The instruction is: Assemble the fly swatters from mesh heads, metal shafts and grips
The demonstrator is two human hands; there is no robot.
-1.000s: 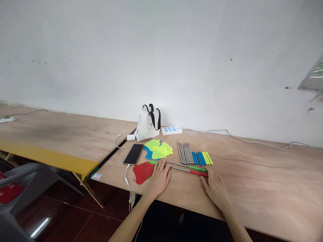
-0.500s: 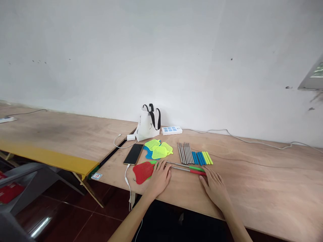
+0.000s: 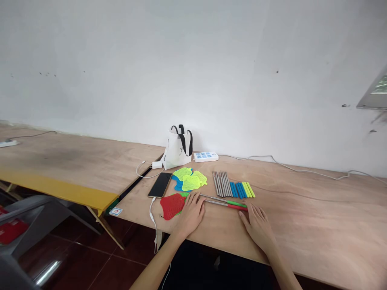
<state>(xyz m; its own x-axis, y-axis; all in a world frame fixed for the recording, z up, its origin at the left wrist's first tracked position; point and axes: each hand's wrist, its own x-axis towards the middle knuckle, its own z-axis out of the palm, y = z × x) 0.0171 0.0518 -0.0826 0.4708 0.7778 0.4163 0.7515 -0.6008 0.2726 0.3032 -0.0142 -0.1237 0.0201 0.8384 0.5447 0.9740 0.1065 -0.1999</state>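
My left hand (image 3: 190, 213) lies flat with fingers apart on the wooden table (image 3: 302, 225), its fingertips at the neck of a red fly swatter head (image 3: 171, 205) and a green one beneath it. Two swatter rods, one with a green handle (image 3: 236, 203) and one with a red handle (image 3: 237, 207), run right from there. My right hand (image 3: 258, 227) rests flat and open just below the red handle's end. Behind lie a pile of yellow and blue swatter heads (image 3: 189, 180), a row of grey metal rods (image 3: 221, 183) and blue and yellow handles (image 3: 242, 189).
A black phone (image 3: 160, 184) on a white cable lies left of the swatter heads. A white tote bag (image 3: 177, 148), a charger and a power strip (image 3: 205, 156) stand by the wall. A second table (image 3: 60, 161) with a yellow edge sits to the left.
Both hands stay flat in nearly the same spots. The red swatter head has shifted very slightly to the right.
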